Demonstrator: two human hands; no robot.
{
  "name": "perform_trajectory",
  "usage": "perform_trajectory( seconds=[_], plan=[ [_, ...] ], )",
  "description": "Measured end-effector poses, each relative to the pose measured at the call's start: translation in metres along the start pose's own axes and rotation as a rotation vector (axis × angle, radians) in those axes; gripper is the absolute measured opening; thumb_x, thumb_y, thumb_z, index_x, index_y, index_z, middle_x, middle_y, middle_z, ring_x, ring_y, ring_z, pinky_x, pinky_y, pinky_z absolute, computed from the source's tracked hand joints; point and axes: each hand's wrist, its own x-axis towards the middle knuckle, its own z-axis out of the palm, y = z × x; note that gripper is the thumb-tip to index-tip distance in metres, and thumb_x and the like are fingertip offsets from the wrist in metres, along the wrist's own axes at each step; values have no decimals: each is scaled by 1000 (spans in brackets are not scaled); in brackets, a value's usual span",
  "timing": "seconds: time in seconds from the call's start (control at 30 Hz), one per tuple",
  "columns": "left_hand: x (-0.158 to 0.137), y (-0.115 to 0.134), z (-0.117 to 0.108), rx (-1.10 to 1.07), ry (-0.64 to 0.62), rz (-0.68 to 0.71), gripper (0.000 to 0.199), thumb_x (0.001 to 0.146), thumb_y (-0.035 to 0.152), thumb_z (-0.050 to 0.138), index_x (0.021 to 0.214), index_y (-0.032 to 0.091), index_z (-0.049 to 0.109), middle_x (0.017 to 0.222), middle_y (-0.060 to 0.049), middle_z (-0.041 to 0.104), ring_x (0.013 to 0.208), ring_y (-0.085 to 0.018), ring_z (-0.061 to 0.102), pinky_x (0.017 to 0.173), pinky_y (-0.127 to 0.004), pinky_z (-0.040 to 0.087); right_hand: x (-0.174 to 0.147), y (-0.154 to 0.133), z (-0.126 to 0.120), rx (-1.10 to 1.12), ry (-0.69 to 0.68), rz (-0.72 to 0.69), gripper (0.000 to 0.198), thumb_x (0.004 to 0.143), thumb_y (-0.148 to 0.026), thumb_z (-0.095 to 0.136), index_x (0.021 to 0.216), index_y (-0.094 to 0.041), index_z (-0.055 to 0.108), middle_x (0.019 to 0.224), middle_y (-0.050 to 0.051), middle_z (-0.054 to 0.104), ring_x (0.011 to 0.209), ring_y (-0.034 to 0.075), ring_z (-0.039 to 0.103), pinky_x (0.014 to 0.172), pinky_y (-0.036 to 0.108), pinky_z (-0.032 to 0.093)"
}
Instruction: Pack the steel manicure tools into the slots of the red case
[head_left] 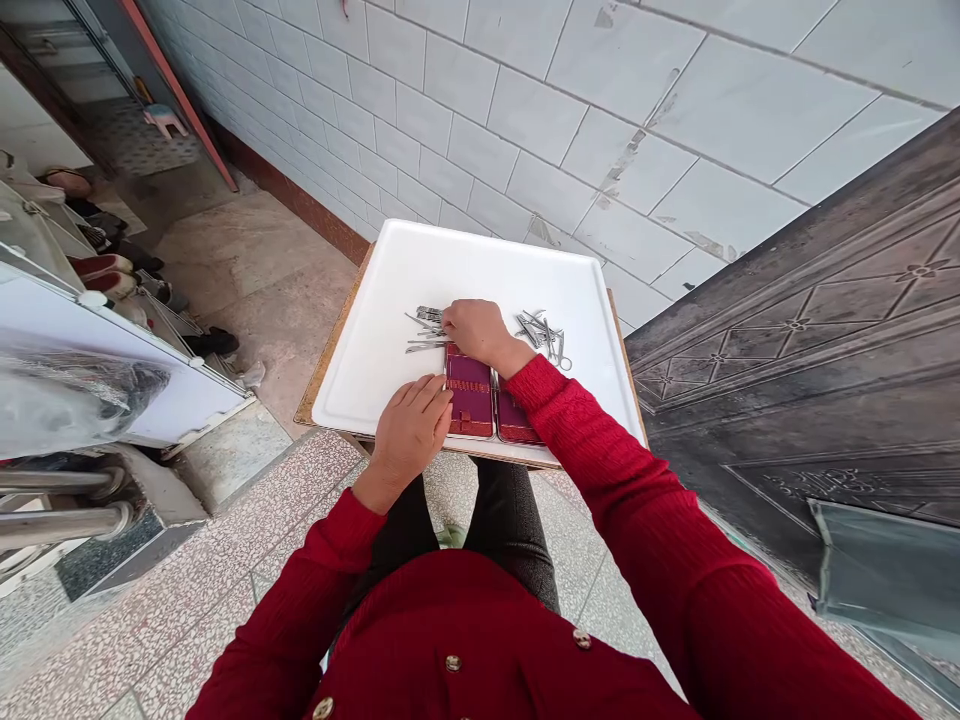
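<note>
An open manicure case [471,412] with purple lining and a red row of loops lies near the front edge of the white tray [375,370]. My left hand [411,425] rests flat at the case's left side, fingers stretched out. Crossing over the case, my right hand [480,330] has its fingers bent down beside the thin metal tools [424,347] and the nail clippers [429,313]. Its fingertips are partly hidden, so what they hold, if anything, does not show. To its right lies a pile of scissors and other metal tools [541,332].
The tray sits on a brown board [337,350] against a white tiled wall [465,110]. On the right stands a dark patterned door panel [787,350]. Shoes [105,275] on a rack and a white cabinet [112,350] are to the left.
</note>
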Motion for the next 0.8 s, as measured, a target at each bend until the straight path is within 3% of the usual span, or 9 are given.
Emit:
perform_trajectory(
  seconds=[0.17, 0.4, 0.8],
  plan=[
    [-1, 0, 1, -13, 7, 2, 28, 106, 19, 51, 121, 17, 74, 135, -14, 75, 129, -29, 70, 110, -49, 57, 6, -3, -9, -144, -95, -81, 31, 102, -10, 48, 111, -12, 77, 117, 18, 77, 104, 29, 72, 73, 33, 44],
    [0, -1, 2, -14, 15, 7, 28, 106, 19, 51, 120, 16, 75, 135, -15, 75, 129, -29, 71, 109, -49, 58, 17, -9, -28, -332, -216, -276, 32, 95, 2, 50, 114, -8, 74, 114, 21, 78, 107, 30, 74, 75, 32, 47],
    [1, -2, 1, -16, 13, 5, 27, 106, 19, 52, 120, 17, 75, 134, -14, 76, 128, -29, 71, 109, -49, 58, 16, -4, -33, -307, -253, -288, 27, 102, -11, 52, 117, -10, 74, 115, 19, 78, 103, 30, 75, 76, 33, 48]
  ],
)
